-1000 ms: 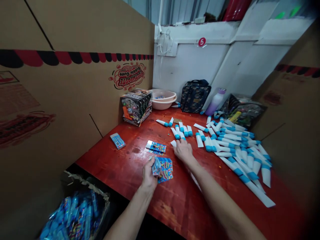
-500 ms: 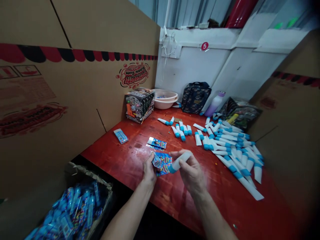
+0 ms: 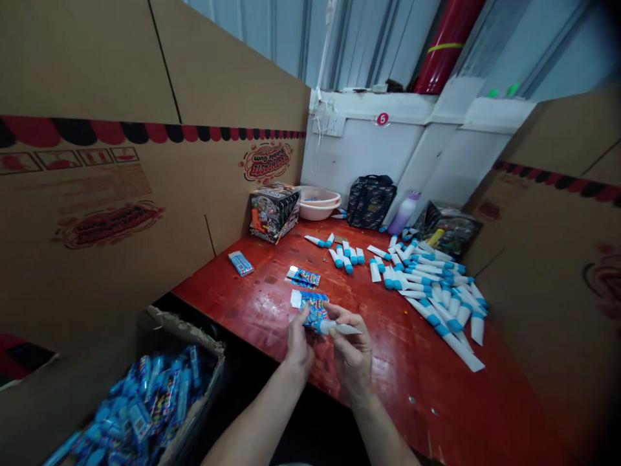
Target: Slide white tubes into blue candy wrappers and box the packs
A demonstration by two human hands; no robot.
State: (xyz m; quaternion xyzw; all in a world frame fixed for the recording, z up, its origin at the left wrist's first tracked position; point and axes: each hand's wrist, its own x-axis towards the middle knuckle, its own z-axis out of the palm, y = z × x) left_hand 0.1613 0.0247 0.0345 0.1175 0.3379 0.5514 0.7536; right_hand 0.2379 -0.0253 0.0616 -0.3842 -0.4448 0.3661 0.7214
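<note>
A tall cardboard wall [image 3: 121, 233] bounds the left side of the red table [image 3: 398, 375], whose front edge slants down to the right beneath the forearms. Below that edge, at left, sits an open carton [image 3: 187, 329] of wrapped tubes [image 3: 155, 395]. Red tabletop runs between the hands and the pile of white tubes [image 3: 436, 285] on the right. The left hand [image 3: 298, 340] grips printed wrappers [image 3: 316, 304]; the right hand [image 3: 352, 349] pinches one blue-capped tube [image 3: 345, 329] between thumb and fingers, just beside the left fingertips. Its long axis lies nearly level across the view, cap leftward, flat tapered end rightward. Whether the cap [image 3: 325, 326] sits inside a wrapper or against it is hard to tell.
</note>
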